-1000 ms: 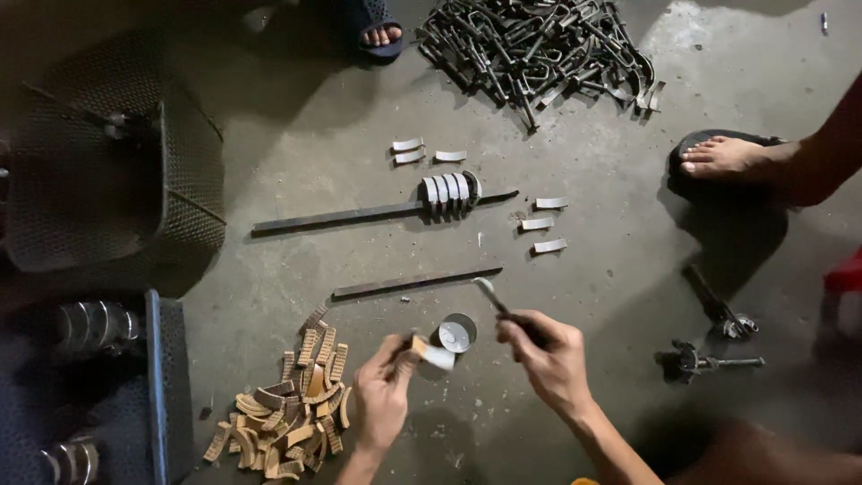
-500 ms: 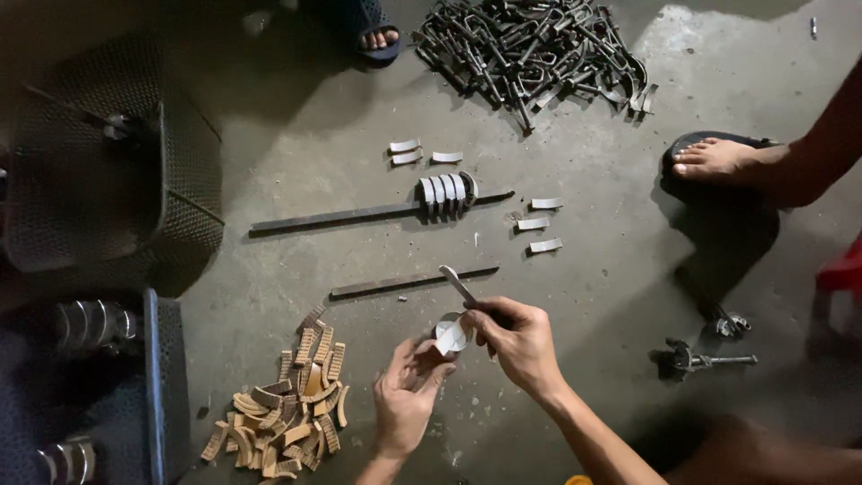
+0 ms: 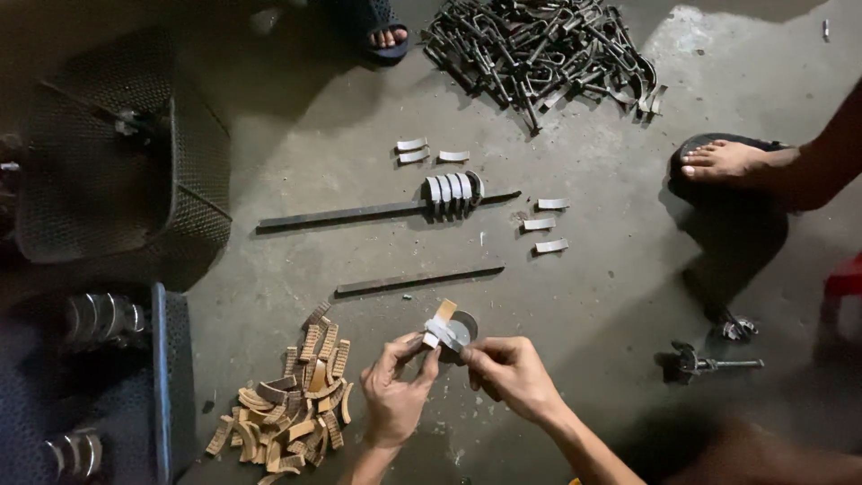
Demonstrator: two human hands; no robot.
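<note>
both hands meet over the floor: left hand (image 3: 393, 395) pinches a tan strip (image 3: 437, 323), right hand (image 3: 508, 370) grips a small tin (image 3: 461, 329); a strip pile (image 3: 296, 404) lies at eight o'clock.

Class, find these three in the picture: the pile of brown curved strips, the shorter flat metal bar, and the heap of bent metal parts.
Pile of brown curved strips (image 3: 292, 404), head view, centre of the pile.
Shorter flat metal bar (image 3: 418, 280), head view, mid-length of the bar.
Heap of bent metal parts (image 3: 539, 49), head view, middle of the heap.
</note>
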